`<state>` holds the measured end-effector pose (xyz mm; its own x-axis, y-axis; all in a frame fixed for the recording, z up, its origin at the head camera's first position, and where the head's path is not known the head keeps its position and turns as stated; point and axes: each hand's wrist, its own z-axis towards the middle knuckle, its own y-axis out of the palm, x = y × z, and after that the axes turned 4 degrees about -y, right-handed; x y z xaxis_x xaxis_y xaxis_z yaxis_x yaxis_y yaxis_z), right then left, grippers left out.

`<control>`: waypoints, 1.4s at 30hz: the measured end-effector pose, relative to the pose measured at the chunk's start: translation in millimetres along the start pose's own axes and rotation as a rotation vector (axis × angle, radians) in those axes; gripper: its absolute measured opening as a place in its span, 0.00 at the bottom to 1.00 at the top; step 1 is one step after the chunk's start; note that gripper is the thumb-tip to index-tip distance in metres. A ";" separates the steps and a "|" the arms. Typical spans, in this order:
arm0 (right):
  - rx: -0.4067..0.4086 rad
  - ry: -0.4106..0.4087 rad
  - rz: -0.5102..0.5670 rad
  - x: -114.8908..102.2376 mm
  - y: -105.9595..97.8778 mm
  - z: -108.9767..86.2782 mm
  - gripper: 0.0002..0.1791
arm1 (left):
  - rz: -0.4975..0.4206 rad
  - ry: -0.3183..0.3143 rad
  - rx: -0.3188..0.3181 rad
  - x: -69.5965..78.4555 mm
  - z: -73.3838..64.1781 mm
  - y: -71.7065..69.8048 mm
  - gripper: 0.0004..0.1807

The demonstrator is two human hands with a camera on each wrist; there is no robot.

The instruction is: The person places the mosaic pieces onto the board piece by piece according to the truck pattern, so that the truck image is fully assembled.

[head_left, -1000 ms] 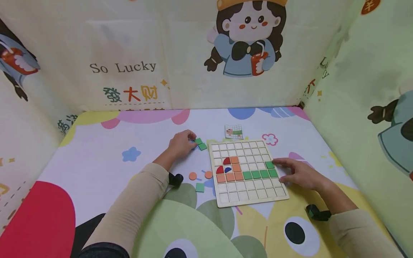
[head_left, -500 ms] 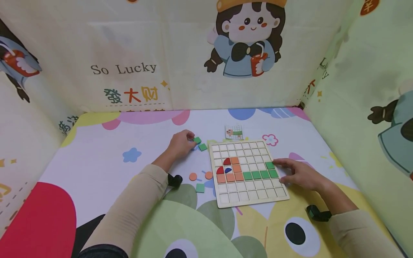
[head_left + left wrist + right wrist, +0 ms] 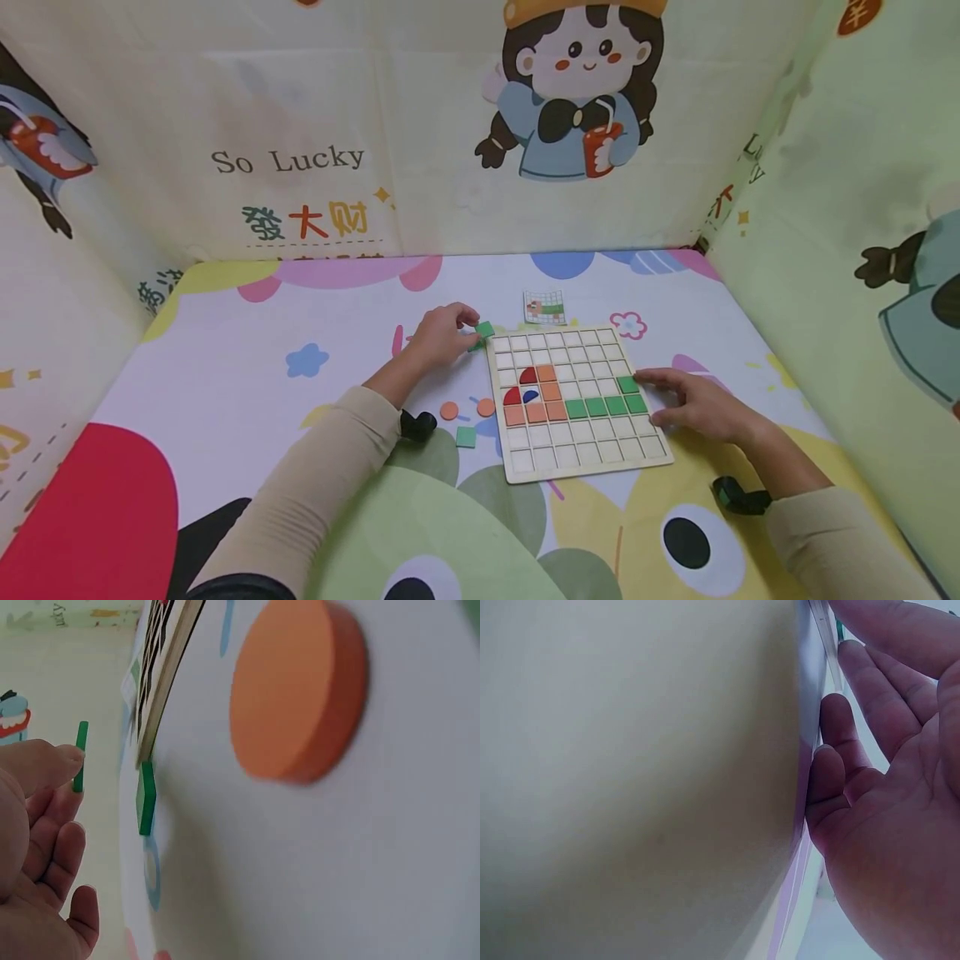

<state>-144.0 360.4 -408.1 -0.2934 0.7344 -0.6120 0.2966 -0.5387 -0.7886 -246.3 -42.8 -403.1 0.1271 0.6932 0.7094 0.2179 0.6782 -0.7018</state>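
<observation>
My left hand point(image 3: 442, 335) pinches a green square tile point(image 3: 484, 329) between thumb and fingers, by the board's far left corner. In the left wrist view this tile point(image 3: 82, 731) is held edge-on above the table, while a second green tile point(image 3: 145, 799) lies beside the board's edge. The wooden grid board point(image 3: 588, 473) carries red, orange, blue and green pieces: an L of orange squares, a green row, and one green square above its right end. My right hand point(image 3: 697, 406) touches the board's right edge with fingertips and thumb, fingers loosely extended.
Two orange discs point(image 3: 449, 410) and a loose green square point(image 3: 466, 437) lie left of the board. Behind the board is a small picture card point(image 3: 543, 307) with a coloured grid. A printed cloth covers the table, and printed walls stand around it.
My left hand has picked up one of the two green tiles on the far left and moved it right, to the board's corner. The right hand stays in place.
</observation>
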 end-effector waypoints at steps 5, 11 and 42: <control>0.003 -0.008 -0.002 -0.3 0.9 -0.2 0.35 | -0.023 0.029 -0.034 9.0 -3.0 8.3 0.17; 0.005 -0.007 -0.003 0.1 1.9 -0.9 0.35 | -0.032 0.050 -0.072 22.8 -3.5 22.5 0.18; -0.008 -0.004 0.025 -4.5 -0.5 -0.3 0.35 | 0.035 0.225 -0.206 77.7 -4.6 82.2 0.15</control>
<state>-142.5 357.5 -404.9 -0.2890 0.7192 -0.6318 0.3114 -0.5534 -0.7725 -214.0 65.7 -405.4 0.3445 0.6280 0.6978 0.3984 0.5752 -0.7144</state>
